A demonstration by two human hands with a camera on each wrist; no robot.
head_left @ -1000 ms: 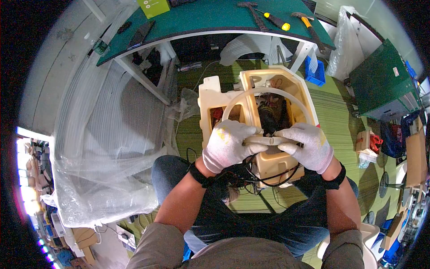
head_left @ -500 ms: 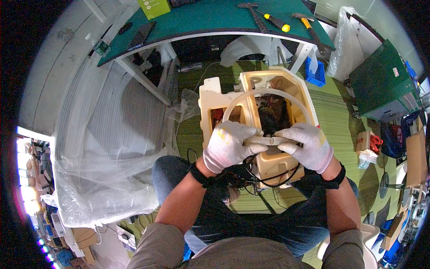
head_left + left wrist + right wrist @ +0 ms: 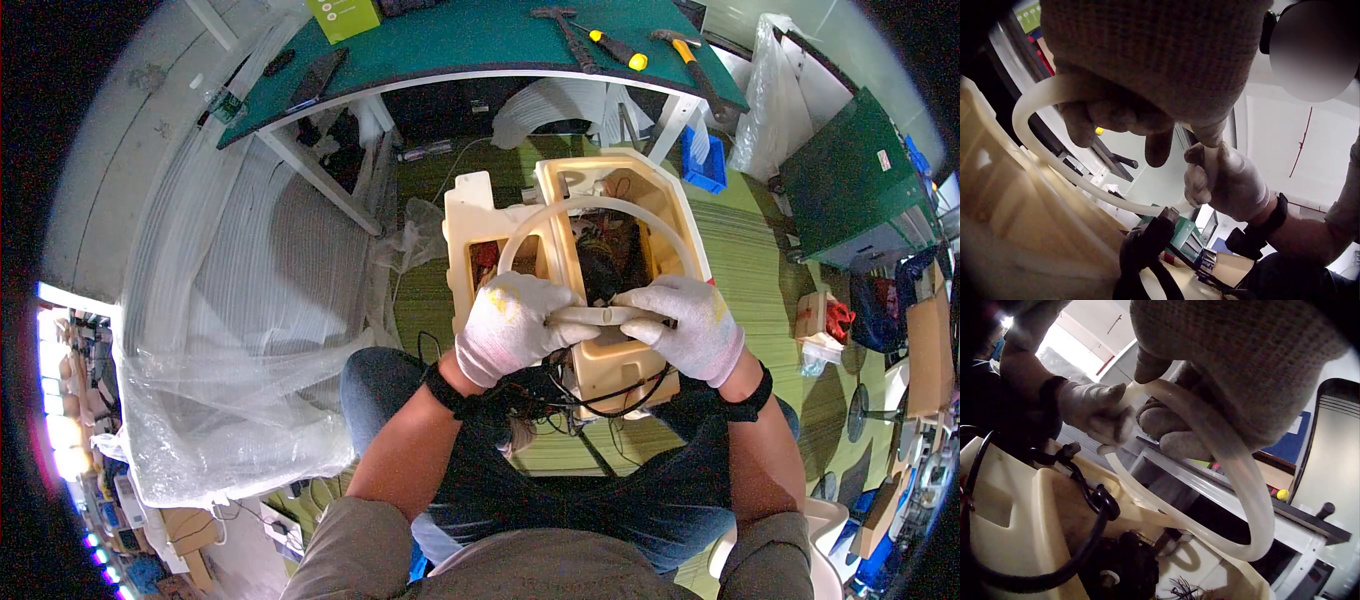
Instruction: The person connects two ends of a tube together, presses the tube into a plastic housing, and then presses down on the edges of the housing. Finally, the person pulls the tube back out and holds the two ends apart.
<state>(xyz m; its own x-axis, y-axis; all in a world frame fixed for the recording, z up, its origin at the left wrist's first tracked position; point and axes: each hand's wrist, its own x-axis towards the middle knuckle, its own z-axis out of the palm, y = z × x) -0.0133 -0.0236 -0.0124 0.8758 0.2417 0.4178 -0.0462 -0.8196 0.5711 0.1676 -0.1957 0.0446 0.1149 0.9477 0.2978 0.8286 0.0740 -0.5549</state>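
A translucent whitish hose (image 3: 597,203) is bent into a loop, its top arching over a cream plastic housing (image 3: 465,215). My gloved left hand (image 3: 512,322) pinches the hose on one side, thumb below and fingers above. From the other side my gloved right hand (image 3: 692,325) holds it the same way, and the two grips nearly meet. In the right wrist view the hose (image 3: 1254,497) curves down from under the right palm, and a cut end (image 3: 1105,450) shows below the left hand (image 3: 1094,407). The housing's compartments hold dark parts and wires.
Black cables (image 3: 640,403) hang over the housing's near side. Beyond stands a green-topped table (image 3: 440,50) with a hammer (image 3: 690,60) and a yellow-and-black tool (image 3: 618,48). A blue bin (image 3: 704,165) sits on the floor; a plastic-wrapped stack (image 3: 250,290) is at left.
The left hand has shifted very slightly along the hose toward the right hand. The right hand, the loop and the housing stay as they were.
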